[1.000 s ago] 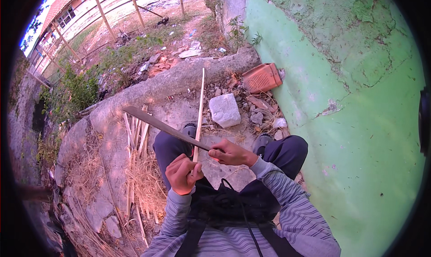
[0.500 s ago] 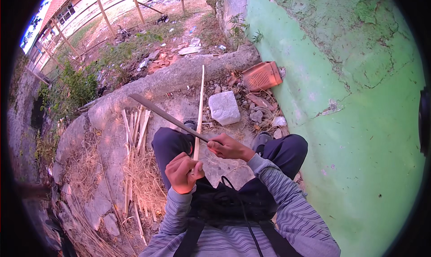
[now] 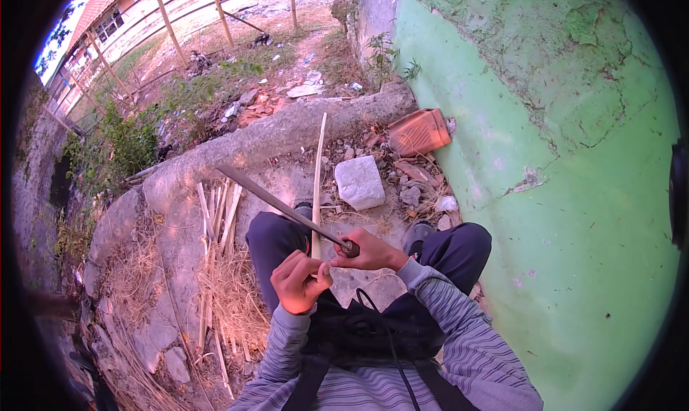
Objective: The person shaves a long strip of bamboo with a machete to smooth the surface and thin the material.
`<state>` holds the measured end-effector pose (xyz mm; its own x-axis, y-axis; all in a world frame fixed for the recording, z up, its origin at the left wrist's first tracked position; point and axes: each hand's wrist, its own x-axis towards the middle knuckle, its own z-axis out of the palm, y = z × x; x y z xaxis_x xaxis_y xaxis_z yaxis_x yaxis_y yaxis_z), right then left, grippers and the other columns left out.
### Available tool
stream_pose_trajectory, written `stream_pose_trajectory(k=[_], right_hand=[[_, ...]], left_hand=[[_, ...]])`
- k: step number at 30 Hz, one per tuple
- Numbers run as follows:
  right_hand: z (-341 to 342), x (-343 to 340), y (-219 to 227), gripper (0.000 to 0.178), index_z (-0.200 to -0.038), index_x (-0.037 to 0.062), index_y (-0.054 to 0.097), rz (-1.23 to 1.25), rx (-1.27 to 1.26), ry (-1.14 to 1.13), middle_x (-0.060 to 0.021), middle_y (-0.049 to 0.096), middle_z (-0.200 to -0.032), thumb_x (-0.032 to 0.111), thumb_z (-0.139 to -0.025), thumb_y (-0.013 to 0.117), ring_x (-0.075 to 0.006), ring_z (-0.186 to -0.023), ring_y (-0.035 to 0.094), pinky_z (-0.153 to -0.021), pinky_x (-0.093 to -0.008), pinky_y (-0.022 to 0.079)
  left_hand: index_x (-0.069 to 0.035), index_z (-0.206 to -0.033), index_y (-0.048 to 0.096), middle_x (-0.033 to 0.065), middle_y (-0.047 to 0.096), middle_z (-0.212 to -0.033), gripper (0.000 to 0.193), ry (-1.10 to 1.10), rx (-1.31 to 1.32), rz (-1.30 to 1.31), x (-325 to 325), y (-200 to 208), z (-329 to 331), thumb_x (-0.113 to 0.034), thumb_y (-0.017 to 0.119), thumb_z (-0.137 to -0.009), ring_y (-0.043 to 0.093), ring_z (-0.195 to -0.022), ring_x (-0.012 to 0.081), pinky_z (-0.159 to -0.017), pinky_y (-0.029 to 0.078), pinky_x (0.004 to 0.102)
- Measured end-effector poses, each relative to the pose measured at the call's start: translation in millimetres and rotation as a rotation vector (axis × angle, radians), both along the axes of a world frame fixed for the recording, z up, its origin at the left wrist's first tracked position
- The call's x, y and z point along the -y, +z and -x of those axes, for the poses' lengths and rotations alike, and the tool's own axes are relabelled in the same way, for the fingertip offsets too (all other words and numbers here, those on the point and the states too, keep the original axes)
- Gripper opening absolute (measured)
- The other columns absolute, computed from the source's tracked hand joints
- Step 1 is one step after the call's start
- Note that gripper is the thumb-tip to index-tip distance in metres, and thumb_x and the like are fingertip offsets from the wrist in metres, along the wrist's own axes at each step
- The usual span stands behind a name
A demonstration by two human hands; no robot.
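Observation:
A long, pale bamboo strip (image 3: 318, 178) points away from me between my knees. Its near end meets my left hand (image 3: 298, 280), whose fingers are curled closed around it. My right hand (image 3: 369, 250) grips the handle of a long, dark-bladed knife (image 3: 276, 204). The blade slants to the far left and crosses over the strip just beyond my hands. Both hands are almost touching, and my right fingertips lie close to the strip's near end. My fingers hide that end of the strip.
Several split strips (image 3: 219, 213) and a heap of curly shavings (image 3: 233, 289) lie on the ground to my left. Ahead sit a whitish stone block (image 3: 359, 183) and an orange roof tile (image 3: 420, 132) among rubble. A green wall (image 3: 567, 260) rises on my right; a low concrete ledge (image 3: 265, 129) curves ahead.
The knife has shifted right and toward me, uncovering its handle end. My right hand has come nearer my left one. The strip still stands in my left hand, leaning about the same.

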<state>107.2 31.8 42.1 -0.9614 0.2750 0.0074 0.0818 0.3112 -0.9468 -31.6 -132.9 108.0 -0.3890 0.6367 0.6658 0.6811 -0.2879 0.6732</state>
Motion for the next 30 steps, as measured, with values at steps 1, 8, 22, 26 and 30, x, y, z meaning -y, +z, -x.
stream_pose_trajectory(k=[1,8,22,26,30], right_hand=[[-1.2,-1.2,0.3,0.035,-0.082,0.0058,0.057,-0.016,-0.009,-0.013,0.0048,0.049,-0.069,0.028,-0.088,0.083,-0.0066,-0.065,0.042,-0.058,-0.0279,0.037],[-17.0,-4.9,-8.5,0.027,-0.094,0.0041,0.065,-0.048,-0.138,-0.206,0.0011,0.054,-0.066,0.026,-0.089,0.08,-0.0059,-0.062,0.047,-0.058,-0.0277,0.041],[-53.6,-18.7,33.8,0.032,-0.117,0.0068,0.068,-0.123,-0.067,-0.408,-0.002,0.05,-0.063,0.007,-0.085,0.069,-0.01,-0.056,0.046,-0.055,-0.0315,0.039],[-60.5,-17.5,32.5,0.031,-0.116,0.0062,0.068,-0.105,-0.047,-0.451,-0.0011,0.048,-0.061,0.006,-0.084,0.068,-0.01,-0.054,0.045,-0.054,-0.0319,0.038],[-60.6,-14.5,21.0,0.03,-0.115,0.0067,0.067,-0.143,-0.091,-0.472,-0.0013,0.047,-0.06,0.007,-0.085,0.068,-0.01,-0.054,0.044,-0.053,-0.032,0.037]], left_hand=[[-0.002,-0.071,0.061,0.0062,0.05,-0.059,0.028,0.005,0.009,0.001,1.3,-1.9,-1.3,-0.017,0.076,-0.09,0.049,-0.049,0.0188,-0.048,0.036,0.0317],[-0.002,-0.085,0.069,0.0045,0.065,-0.071,0.013,-0.091,0.011,-0.039,0.9,26.7,-12.7,-0.002,0.081,-0.079,0.06,-0.061,0.0201,-0.057,0.048,0.0315],[-0.01,-0.093,0.079,0.0045,0.058,-0.088,0.029,-0.039,-0.213,-0.134,11.0,73.6,-19.6,-0.008,0.088,-0.066,0.059,-0.081,0.0231,-0.069,0.048,0.0354],[-0.003,-0.095,0.07,0.0091,0.063,-0.088,0.017,-0.219,-0.058,-0.163,6.6,78.3,-26.4,-0.016,0.078,-0.089,0.066,-0.088,0.027,-0.081,0.056,0.0398],[0.001,-0.099,0.065,0.0137,0.064,-0.086,0.013,-0.391,0.155,-0.177,1.6,67.1,-30.1,-0.013,0.065,-0.099,0.066,-0.084,0.0294,-0.09,0.055,0.0448]])
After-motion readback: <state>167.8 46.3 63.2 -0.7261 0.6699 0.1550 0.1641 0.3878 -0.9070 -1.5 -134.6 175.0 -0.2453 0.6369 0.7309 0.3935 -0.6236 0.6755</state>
